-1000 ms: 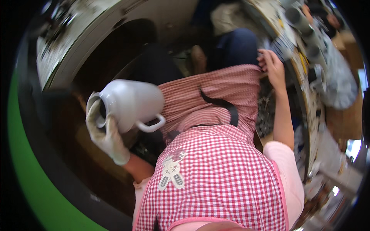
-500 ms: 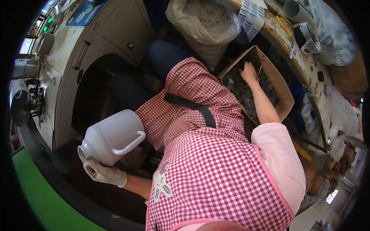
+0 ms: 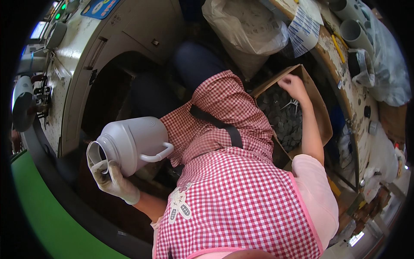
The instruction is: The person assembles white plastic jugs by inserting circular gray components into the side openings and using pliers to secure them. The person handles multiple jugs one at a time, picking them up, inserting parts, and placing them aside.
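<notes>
My left hand point(image 3: 111, 179), in a pale glove, grips the open mouth rim of a white plastic jug point(image 3: 131, 144) that lies tilted on its side with its handle toward my lap. My bare right hand point(image 3: 293, 85) reaches down into an open cardboard box point(image 3: 321, 113) at my right, fingers spread over the many small dark round parts point(image 3: 289, 121) inside. I cannot tell whether it holds any. A red and white checked apron point(image 3: 233, 194) covers my lap.
A cream machine housing point(image 3: 112, 47) with a dark opening stands at the left, a green band point(image 3: 47, 216) below it. A large pale sack point(image 3: 250, 30) sits ahead. A worn bench point(image 3: 345, 77) with grey tubes point(image 3: 353, 30) and plastic bags runs along the right.
My right hand has gone from the bench edge down into the cardboard box. The jug has turned so that its mouth points to the lower left, with my left hand now at the rim.
</notes>
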A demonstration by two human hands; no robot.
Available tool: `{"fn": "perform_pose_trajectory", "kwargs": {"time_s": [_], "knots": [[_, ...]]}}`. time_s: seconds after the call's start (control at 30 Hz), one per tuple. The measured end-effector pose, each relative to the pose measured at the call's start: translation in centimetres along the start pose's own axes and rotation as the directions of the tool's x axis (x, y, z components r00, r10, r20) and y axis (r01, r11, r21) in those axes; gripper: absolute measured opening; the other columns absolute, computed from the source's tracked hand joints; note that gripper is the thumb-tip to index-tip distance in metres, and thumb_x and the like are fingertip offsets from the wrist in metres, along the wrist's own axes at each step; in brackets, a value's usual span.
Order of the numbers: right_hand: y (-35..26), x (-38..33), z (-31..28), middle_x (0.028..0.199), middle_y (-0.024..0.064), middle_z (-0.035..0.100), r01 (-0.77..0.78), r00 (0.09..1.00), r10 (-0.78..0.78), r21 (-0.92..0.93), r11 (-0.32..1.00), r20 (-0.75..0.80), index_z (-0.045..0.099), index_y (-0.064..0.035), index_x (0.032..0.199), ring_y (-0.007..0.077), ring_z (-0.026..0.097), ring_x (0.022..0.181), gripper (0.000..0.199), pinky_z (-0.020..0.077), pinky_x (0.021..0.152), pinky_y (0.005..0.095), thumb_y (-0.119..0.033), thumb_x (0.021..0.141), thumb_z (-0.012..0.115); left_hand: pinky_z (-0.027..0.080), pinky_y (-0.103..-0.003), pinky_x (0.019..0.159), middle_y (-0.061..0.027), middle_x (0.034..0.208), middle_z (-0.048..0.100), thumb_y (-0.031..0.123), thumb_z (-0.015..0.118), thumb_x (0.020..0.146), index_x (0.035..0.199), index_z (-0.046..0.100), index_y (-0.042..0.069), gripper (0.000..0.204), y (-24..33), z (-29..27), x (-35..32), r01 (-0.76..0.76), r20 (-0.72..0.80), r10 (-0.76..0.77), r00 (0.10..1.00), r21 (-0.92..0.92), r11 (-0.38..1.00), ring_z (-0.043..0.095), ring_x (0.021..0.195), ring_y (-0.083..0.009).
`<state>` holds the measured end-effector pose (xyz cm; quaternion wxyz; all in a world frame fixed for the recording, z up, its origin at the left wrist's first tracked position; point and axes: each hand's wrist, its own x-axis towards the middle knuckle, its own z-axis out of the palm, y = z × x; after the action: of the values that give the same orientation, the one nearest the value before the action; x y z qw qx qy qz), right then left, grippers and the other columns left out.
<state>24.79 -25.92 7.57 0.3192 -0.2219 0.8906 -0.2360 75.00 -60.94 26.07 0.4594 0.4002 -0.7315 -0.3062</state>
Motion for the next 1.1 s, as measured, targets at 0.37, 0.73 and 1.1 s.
{"fn": "perform_pose_trajectory", "kwargs": {"time_s": [0.37,0.73,1.1], "knots": [[-7.3,22.3,2.8,0.106,0.0101,0.071,0.136,0.821,-0.549,-0.883,0.450,-0.154,0.079,-0.0108,0.085,0.0303,0.062,0.114,0.014,0.0480,0.096,0.0460,-0.016,0.079,0.067,0.040,-0.047,0.116,-0.0243,0.140,0.061,-0.011,0.068,0.076,0.116,0.066,-0.003,0.041,1.2,1.6,3.2,-0.096,-0.115,0.108,0.988,0.104,0.990,0.057,0.132,-0.0363],[-15.2,12.9,0.9,0.124,0.0163,0.073,0.333,0.842,-0.323,-0.053,0.941,-0.432,0.073,-0.0066,0.119,0.0241,0.073,0.104,0.027,0.0538,0.098,0.0391,-0.026,0.105,0.061,0.054,-0.039,0.103,-0.0181,0.136,0.063,0.016,0.096,0.069,0.159,0.035,-0.001,0.110,0.0,2.9,3.7,-0.099,-0.009,0.101,0.995,0.140,0.985,0.065,0.121,-0.0276],[-42.6,-10.8,9.8,0.120,0.0170,0.072,0.879,0.202,-0.966,0.405,0.252,0.161,0.073,-0.0028,0.118,0.0293,0.075,0.099,0.039,0.0618,0.076,0.0330,0.011,0.082,0.067,0.049,-0.048,0.102,-0.0138,0.129,0.068,0.028,0.097,0.062,0.147,0.050,-0.003,0.102,1.3,5.2,2.4,-0.414,0.202,0.372,0.906,0.242,0.878,0.064,0.118,-0.0348]]}}
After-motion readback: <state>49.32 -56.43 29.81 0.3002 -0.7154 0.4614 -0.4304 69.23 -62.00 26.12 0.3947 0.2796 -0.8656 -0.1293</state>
